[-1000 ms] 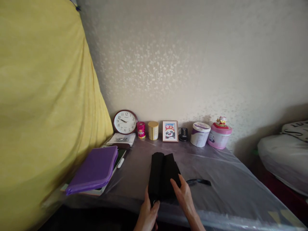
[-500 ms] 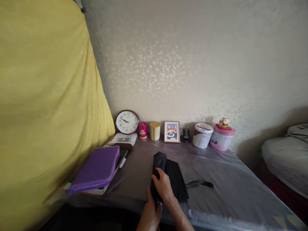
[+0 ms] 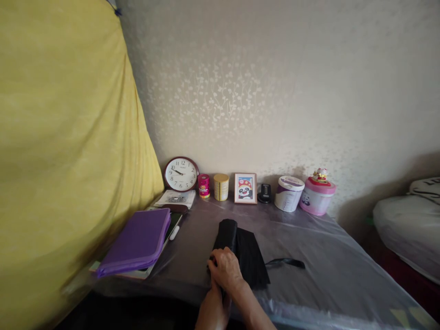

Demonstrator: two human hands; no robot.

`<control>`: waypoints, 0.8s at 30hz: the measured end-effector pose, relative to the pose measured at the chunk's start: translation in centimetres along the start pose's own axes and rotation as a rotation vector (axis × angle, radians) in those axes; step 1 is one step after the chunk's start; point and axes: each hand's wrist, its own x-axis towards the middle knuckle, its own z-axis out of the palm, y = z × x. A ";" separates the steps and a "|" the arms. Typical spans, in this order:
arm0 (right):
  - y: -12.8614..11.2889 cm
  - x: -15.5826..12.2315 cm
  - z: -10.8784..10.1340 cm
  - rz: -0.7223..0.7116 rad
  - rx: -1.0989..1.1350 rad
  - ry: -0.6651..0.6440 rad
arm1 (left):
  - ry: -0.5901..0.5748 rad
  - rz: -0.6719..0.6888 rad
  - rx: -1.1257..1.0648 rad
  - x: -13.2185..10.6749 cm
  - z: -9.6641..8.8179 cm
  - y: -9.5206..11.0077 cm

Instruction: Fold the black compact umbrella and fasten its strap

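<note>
A black folding umbrella (image 3: 226,233) lies on the table near its front edge, partly rolled. One flat panel of its cloth spreads to the right, and a thin strap (image 3: 287,262) trails from that panel across the table. My right hand (image 3: 226,268) is closed over the rolled part, fingers curled round its left side. Just below it, my left hand (image 3: 213,305) grips the umbrella's lower end, which is mostly hidden between the two hands.
Left of the umbrella, a purple zip folder (image 3: 137,240) rests on books beside a white pen-like object (image 3: 174,233). Along the wall stand a clock (image 3: 181,174), several tins and tubs, a framed panda picture (image 3: 245,189) and a small black object (image 3: 265,193). A yellow curtain (image 3: 68,137) hangs left.
My right hand has slid down and left along the roll, its fingers now curled over the left side near my left hand. The spread panel and strap have stayed put.
</note>
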 end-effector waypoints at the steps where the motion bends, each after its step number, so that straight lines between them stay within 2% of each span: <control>1: 0.0 0.0 0.0 -0.009 -0.009 0.003 | 0.008 0.013 -0.008 -0.1 0.0 0.0; 7: 0.3 0.1 -0.5 -0.165 -0.113 -0.025 | 0.143 0.110 -0.156 -0.6 -0.1 -0.6; 15: 0.8 0.2 -0.6 -0.209 -0.038 -0.019 | 0.022 0.136 -0.230 -0.3 0.1 0.0; 20: 1.9 -0.6 -2.2 -0.332 0.278 0.012 | 0.022 0.119 -0.141 0.2 0.5 -0.9; 24: 3.7 -0.4 -2.1 -0.354 0.279 0.093 | 0.024 0.124 -0.031 0.7 1.0 -1.6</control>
